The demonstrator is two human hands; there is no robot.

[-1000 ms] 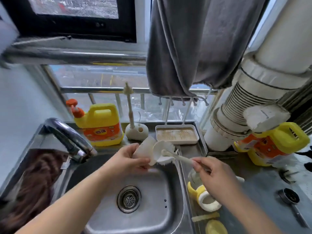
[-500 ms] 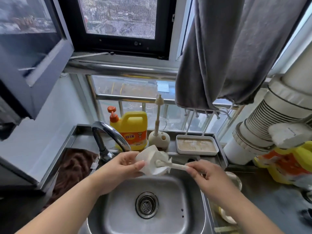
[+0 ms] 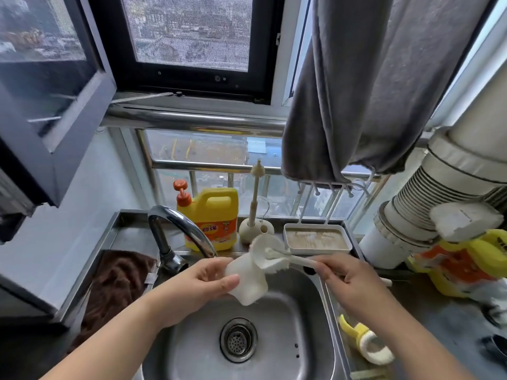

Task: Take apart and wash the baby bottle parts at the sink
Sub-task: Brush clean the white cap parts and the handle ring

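Both hands are held above the steel sink (image 3: 326,319). By the left hand (image 3: 203,283) a white bottle body (image 3: 248,281) is gripped, tilted, its open mouth pointing up and right. By the right hand (image 3: 348,281) the handle of a bottle brush (image 3: 277,260) is pinched, its long axis running leftward into that mouth.

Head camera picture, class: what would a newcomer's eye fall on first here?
The two hands over the steel sink: the left hand holds a white bottle part while the right hand works a white brush into it. Behind, a yellow detergent jug stands by the faucet.
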